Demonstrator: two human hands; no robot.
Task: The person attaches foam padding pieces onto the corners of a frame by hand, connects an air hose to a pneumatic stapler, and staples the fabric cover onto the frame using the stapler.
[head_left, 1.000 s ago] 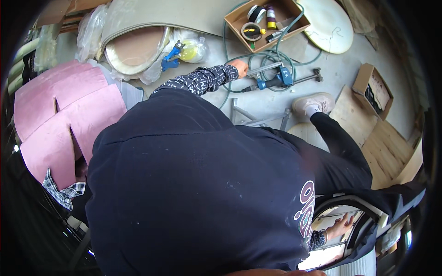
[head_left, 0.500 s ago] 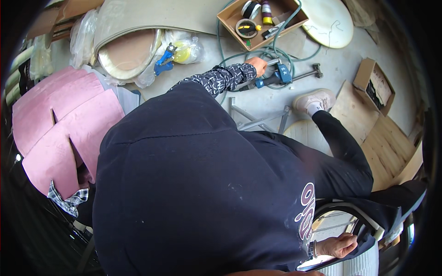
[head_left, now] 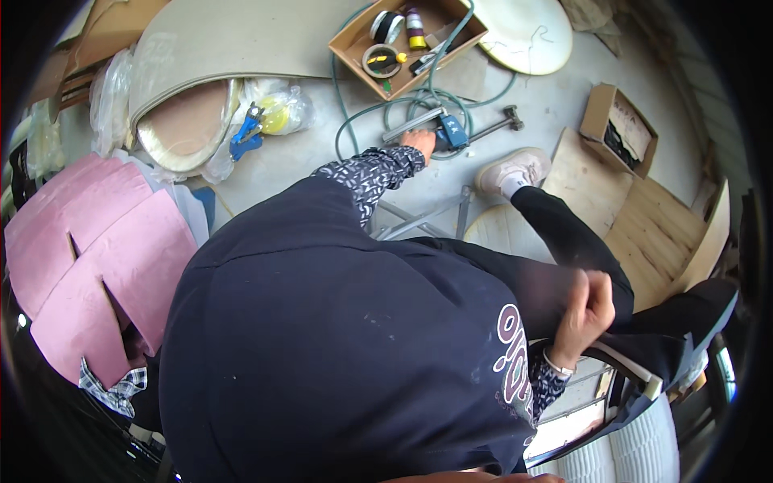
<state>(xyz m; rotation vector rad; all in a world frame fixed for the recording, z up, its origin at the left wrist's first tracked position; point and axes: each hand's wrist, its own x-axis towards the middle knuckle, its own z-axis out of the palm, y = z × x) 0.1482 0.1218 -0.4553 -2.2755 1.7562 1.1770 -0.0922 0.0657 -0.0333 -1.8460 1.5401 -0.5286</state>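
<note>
At the far middle of the floor, my left hand (head_left: 419,143) is closed around the dark handle of a blue staple gun (head_left: 452,131). Its long grey metal magazine (head_left: 420,121) sticks out above my fingers. My right hand (head_left: 584,318) is raised at the right, beside my dark trouser leg. Its fingers are curled and pressed together, and whatever they may hold is too small or hidden to make out. Just under that wrist is a curved chair frame (head_left: 605,378) with a dark edge and a pale slatted inside.
A hammer (head_left: 507,121) lies past the staple gun, near a green hose (head_left: 459,101). Behind stands a cardboard box (head_left: 350,48) with tape rolls. Blue pliers (head_left: 245,137) and pink panels (head_left: 97,233) lie left. A smaller carton (head_left: 604,121) and plywood (head_left: 652,241) are at right.
My left hand has moved from beside the magazine onto the staple gun's handle and gripped it. My right hand has lifted off the chair frame, upward. The whole view has shifted slightly.
</note>
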